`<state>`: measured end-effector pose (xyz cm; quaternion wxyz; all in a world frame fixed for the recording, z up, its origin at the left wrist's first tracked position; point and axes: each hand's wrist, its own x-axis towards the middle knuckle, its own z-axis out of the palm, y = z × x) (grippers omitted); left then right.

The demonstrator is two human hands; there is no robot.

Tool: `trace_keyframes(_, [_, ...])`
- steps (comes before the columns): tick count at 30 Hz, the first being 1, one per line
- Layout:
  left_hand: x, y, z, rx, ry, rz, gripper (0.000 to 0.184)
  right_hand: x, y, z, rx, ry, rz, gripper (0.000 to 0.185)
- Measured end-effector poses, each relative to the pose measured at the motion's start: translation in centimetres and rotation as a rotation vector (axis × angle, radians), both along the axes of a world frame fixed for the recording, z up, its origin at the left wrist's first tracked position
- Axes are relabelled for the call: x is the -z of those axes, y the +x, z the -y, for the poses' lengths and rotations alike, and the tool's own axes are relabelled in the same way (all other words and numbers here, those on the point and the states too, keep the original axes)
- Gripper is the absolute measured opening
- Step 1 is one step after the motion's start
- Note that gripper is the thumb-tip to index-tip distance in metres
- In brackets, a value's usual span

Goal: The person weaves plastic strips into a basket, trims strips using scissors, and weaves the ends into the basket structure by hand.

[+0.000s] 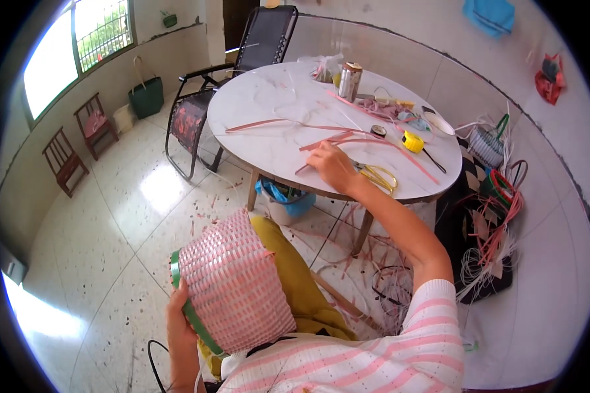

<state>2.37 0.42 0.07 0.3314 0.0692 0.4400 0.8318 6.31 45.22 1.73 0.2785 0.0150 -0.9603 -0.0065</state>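
1. Basket of pink and white woven plastic strips point(233, 281) lies tilted on the person's lap, its green rim point(200, 327) facing left.
2. Left hand point(179, 318) is at that rim, thumb up; its other fingers' spread cannot be told.
3. Right arm reaches forward; right hand point(331, 167), fingers bent down, touches flat pink strips point(344, 137) beside yellow-handled scissors point(378, 177). Any pinch cannot be told.
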Motion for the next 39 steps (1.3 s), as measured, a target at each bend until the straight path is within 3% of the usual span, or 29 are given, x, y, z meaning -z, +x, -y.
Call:
trace_keyframes(2, [-0.1,0.0,0.1,-0.004,0.002,0.005,0.048,-1.6,1.8,1.9,-0.136,0.301,-0.184,0.014])
trace_keyframes(5, [-0.9,0.2,-0.5,0.029,-0.093,-0.043,0.046,-2.9,4.1,5.4,-0.240,0.326,-0.270,0.021])
trace_keyframes(7, [-0.3,-0.2,-1.2,-0.233,-0.311,-0.364,0.046,-3.4,5.8,8.1,-0.281,0.298,-0.261,0.025])
trace_keyframes(8, [-0.2,-0.4,-1.7,-0.234,-0.313,-0.364,0.046,-3.4,6.6,9.7,-0.283,0.295,-0.262,0.025])
trace_keyframes(10, [-0.4,-0.9,-2.8,-0.907,-0.626,-1.218,0.052,-3.2,7.7,12.9,-0.200,-0.141,-0.198,0.022])
trace_keyframes(11, [-1.5,-0.7,-2.8,-0.905,-0.628,-1.223,0.052,-3.1,7.8,14.0,-0.199,-0.144,-0.201,0.022])
trace_keyframes(13, [-4.8,-0.5,-2.4,-0.424,-0.864,-1.516,0.062,-3.2,7.2,15.9,-0.359,-0.583,-0.250,0.016])
trace_keyframes(14, [-4.6,-2.0,-2.5,-0.187,-0.705,-1.555,0.054,-3.3,7.1,16.9,-0.358,-0.586,-0.253,0.016])
trace_keyframes(16, [-7.1,-0.9,-4.1,0.159,-0.532,-1.238,0.032,-3.1,7.0,19.0,-0.366,-1.277,0.037,0.012])
trace_keyframes(20, [-7.3,-0.2,-7.4,0.112,-0.316,-1.261,0.014,-1.9,6.4,21.9,-0.529,-1.416,0.031,0.012])
trace_keyframes(23, [-6.2,-0.4,-8.8,0.146,-0.210,-0.772,0.016,-2.3,6.7,22.6,-0.500,-1.534,0.022,0.011])
trace_keyframes(24, [-5.8,-0.5,-9.0,0.145,-0.210,-0.769,0.016,-2.2,6.8,21.9,-0.500,-1.534,0.025,0.011])
trace_keyframes(26, [-5.2,-0.8,-9.4,0.165,-0.122,-0.720,0.019,-1.7,6.5,19.0,-0.459,-0.644,-0.247,0.014])
trace_keyframes(29, [-5.4,-0.9,-9.4,0.165,-0.039,-0.564,0.019,-3.5,8.0,12.6,-0.002,-0.235,-0.308,0.023])
trace_keyframes(31, [-5.1,-1.2,-9.4,0.188,-0.004,-0.544,0.019,-2.7,9.1,6.1,0.278,-0.155,-0.239,0.027])
trace_keyframes(34, [-4.8,-1.6,-9.4,0.202,-0.011,-0.571,0.019,-1.7,10.9,-0.6,0.618,-0.236,0.172,0.021])
trace_keyframes(36, [-4.7,-1.6,-9.4,0.197,-0.024,-0.565,0.018,-2.6,11.0,-1.3,0.594,-0.250,0.274,0.037])
trace_keyframes(39, [-4.8,-1.5,-9.6,0.186,-0.039,-0.578,0.019,-3.7,10.8,-0.5,0.617,-0.208,0.381,0.037])
